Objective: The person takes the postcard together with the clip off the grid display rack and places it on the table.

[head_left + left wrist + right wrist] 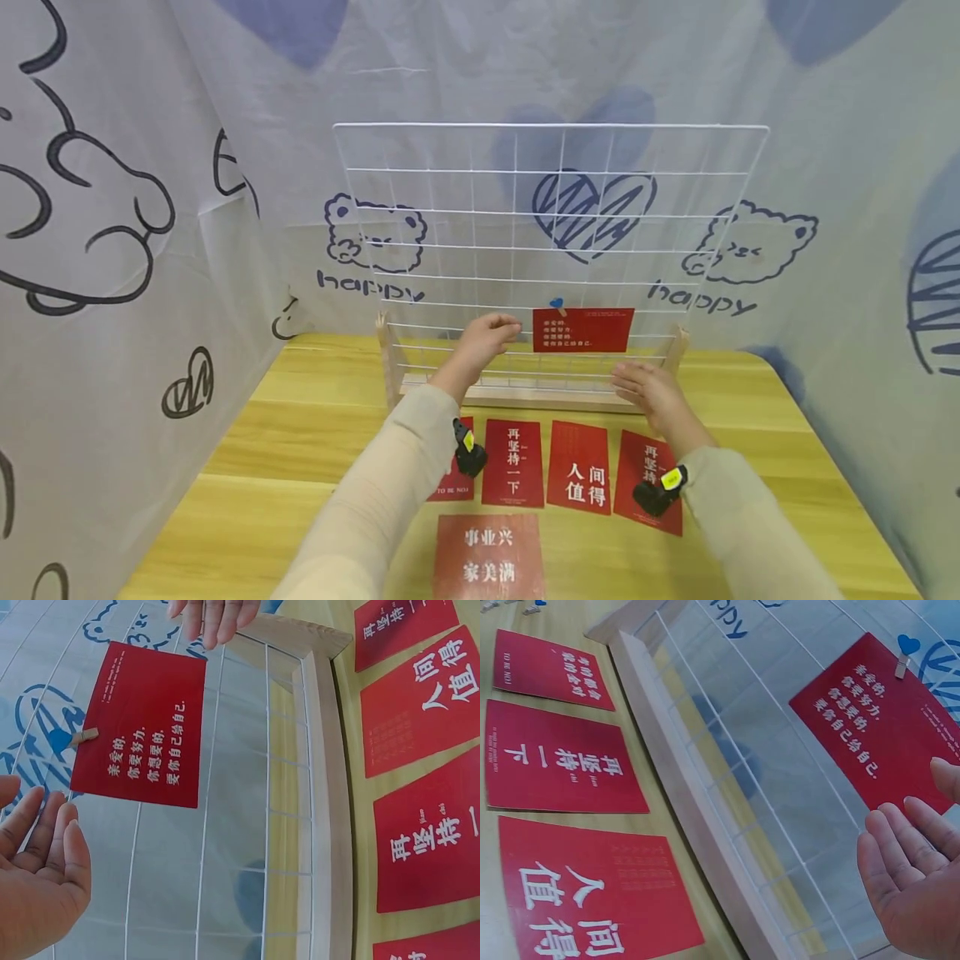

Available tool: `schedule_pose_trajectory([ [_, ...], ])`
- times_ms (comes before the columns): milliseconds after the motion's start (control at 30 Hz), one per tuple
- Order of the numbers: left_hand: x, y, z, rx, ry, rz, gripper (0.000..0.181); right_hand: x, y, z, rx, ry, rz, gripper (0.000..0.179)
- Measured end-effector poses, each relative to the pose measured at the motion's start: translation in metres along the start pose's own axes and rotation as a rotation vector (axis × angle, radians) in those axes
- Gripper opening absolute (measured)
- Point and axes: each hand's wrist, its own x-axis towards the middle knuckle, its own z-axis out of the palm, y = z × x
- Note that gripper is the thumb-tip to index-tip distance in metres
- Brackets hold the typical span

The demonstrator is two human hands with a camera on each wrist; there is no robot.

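Note:
A red card (592, 335) with white writing hangs on the white wire grid (495, 213). A small wooden clothespin (901, 669) topped by a blue heart (908, 644) pinches its upper edge, toward the left end. My left hand (485, 343) hovers just left of the card, its fingers loosely bent with nothing between them. In the left wrist view the card's face (142, 724) shows between both hands. My right hand (654, 395) is at the card's lower right, fingers extended and holding nothing; in the right wrist view its fingertips (891, 814) overlap the lower corner.
A wooden stand (525, 398) carries the grid on the yellow wood-grain table (255, 467). Several red cards, such as one with large white characters (579, 467), lie in a row before it. Another card (489, 554) lies nearer. A printed curtain (247, 75) surrounds the table.

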Motion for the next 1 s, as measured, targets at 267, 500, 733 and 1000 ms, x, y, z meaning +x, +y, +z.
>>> schedule_pose_trajectory([
  [267, 0.014, 0.009, 0.013, 0.077, 0.002, 0.033, 0.032, 0.008, -0.008, -0.005, 0.020, 0.043, -0.008, 0.049],
  [500, 0.024, 0.017, 0.020, 0.114, -0.027, 0.056, 0.036, 0.015, -0.010, -0.007, 0.022, 0.137, 0.020, 0.055],
  [733, 0.031, 0.023, 0.028, 0.134, -0.045, 0.094, 0.033, 0.020, -0.011, -0.011, -0.042, 0.174, -0.019, 0.051],
  [1000, 0.035, 0.026, 0.033, 0.303, -0.031, 0.132, 0.035, 0.023, -0.015, -0.012, -0.115, 0.183, -0.028, 0.049],
])
